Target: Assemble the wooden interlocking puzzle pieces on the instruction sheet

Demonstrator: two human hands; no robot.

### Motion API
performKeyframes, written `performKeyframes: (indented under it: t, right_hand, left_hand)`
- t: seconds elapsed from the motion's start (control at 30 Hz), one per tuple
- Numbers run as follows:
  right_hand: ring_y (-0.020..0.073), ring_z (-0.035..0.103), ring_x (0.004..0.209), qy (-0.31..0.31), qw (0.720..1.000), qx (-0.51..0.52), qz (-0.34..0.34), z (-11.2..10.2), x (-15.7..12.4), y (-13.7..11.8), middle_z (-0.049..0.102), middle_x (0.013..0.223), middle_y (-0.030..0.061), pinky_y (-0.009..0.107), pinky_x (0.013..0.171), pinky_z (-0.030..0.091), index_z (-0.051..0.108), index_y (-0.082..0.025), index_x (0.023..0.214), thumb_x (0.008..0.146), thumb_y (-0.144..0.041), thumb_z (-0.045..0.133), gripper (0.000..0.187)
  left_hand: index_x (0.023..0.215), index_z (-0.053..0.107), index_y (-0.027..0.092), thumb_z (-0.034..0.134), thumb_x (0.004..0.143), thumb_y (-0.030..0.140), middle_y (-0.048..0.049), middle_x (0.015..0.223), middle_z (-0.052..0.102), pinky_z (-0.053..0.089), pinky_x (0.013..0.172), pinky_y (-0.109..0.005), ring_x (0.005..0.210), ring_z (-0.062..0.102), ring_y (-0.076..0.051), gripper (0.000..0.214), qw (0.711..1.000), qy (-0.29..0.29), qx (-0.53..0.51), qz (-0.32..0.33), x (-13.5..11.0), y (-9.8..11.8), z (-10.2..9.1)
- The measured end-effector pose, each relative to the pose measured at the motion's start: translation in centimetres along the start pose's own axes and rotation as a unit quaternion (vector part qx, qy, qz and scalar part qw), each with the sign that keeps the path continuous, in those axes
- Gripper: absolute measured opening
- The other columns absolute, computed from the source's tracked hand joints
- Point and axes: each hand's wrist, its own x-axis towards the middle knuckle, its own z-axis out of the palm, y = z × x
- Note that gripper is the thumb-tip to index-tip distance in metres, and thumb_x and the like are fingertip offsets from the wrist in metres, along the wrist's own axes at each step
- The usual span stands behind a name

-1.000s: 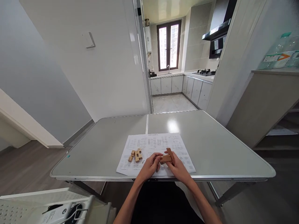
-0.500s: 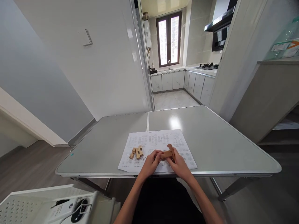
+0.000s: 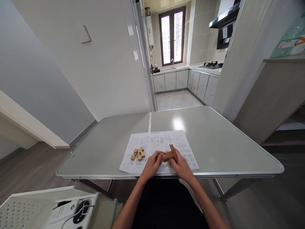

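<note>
Both hands meet over the near part of a printed sheet (image 3: 135, 140). My left hand (image 3: 153, 162) pinches the left end of a wooden puzzle piece (image 3: 168, 155) that lies roughly crosswise. Wrapped round a second wooden piece (image 3: 172, 148), which points up and away, my right hand (image 3: 181, 164) presses it against the first one's right end. Whether the two pieces interlock I cannot tell, as fingers cover the joint. Left of my hands, several notched wooden pieces (image 3: 139, 154) rest in a loose cluster on the sheet, which carries small diagrams.
The grey folding table (image 3: 221, 143) has a metal rim and a centre seam. A white plastic basket (image 3: 43, 194) with a white box and a cable stands below at the left. A shelf (image 3: 281, 82) with plastic-wrapped bottles is at the right. Beyond lies a kitchen.
The held pieces have tilted slightly, the crosswise one now slanting up to the right. Both hands keep their grip. The whole view has shifted a little; the loose pieces lie as before.
</note>
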Motion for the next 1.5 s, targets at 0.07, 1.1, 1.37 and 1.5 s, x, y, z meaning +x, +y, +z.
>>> performKeyframes:
  t: [0.07, 1.1, 1.37, 1.5]
  right_hand:
    - [0.0191, 0.065, 0.07, 0.004, 1.0, -0.001, 0.001, 0.0, 0.0, -0.2, 0.069, 0.086, 0.001, 0.035, 0.072, 0.057, 0.043, -0.019, 0.148, 0.095, -0.034, 0.046, 0.055]
    - [0.0242, 0.046, 0.141, -0.006, 0.997, -0.037, -0.072, 0.2, -0.1, 0.8, 0.051, 0.148, 0.0087, 0.046, 0.116, 0.042, 0.015, -0.029, 0.165, 0.099, -0.027, 0.042, 0.071]
    - [0.022, 0.035, 0.149, -0.047, 0.997, -0.023, -0.06, 0.0, -0.2, 0.7, 0.034, 0.163, 0.006, 0.043, 0.116, 0.043, 0.003, -0.033, 0.165, 0.1, -0.025, 0.04, 0.075]
    - [0.0225, 0.033, 0.151, -0.051, 0.997, -0.021, -0.056, 0.1, -0.2, 0.7, 0.025, 0.169, 0.0042, 0.045, 0.116, 0.042, 0.002, -0.035, 0.165, 0.102, -0.026, 0.039, 0.073]
  left_hand:
    - [0.112, 0.062, 0.018, 0.042, 0.104, 0.054, 0.0036, 0.068, 0.05, 0.036, 0.06, -0.025, 0.06, 0.043, -0.015, 0.041, 1.0, -0.001, 0.001, -0.001, 0.0, 0.0, 0.0]
    - [0.127, 0.059, 0.019, 0.038, 0.106, 0.054, 0.0008, 0.079, 0.055, 0.044, 0.067, -0.028, 0.066, 0.05, -0.016, 0.045, 1.0, -0.012, -0.028, -0.01, 0.1, -0.9, 0.1]
    - [0.131, 0.057, 0.02, 0.039, 0.106, 0.054, -0.0002, 0.081, 0.055, 0.045, 0.067, -0.028, 0.069, 0.051, -0.016, 0.045, 0.998, -0.043, -0.051, -0.012, 0.0, -0.7, -0.1]
    - [0.129, 0.056, 0.02, 0.037, 0.107, 0.053, -0.0002, 0.082, 0.053, 0.043, 0.065, -0.027, 0.07, 0.048, -0.016, 0.044, 0.997, -0.059, -0.047, -0.009, 0.1, -0.4, -0.1]
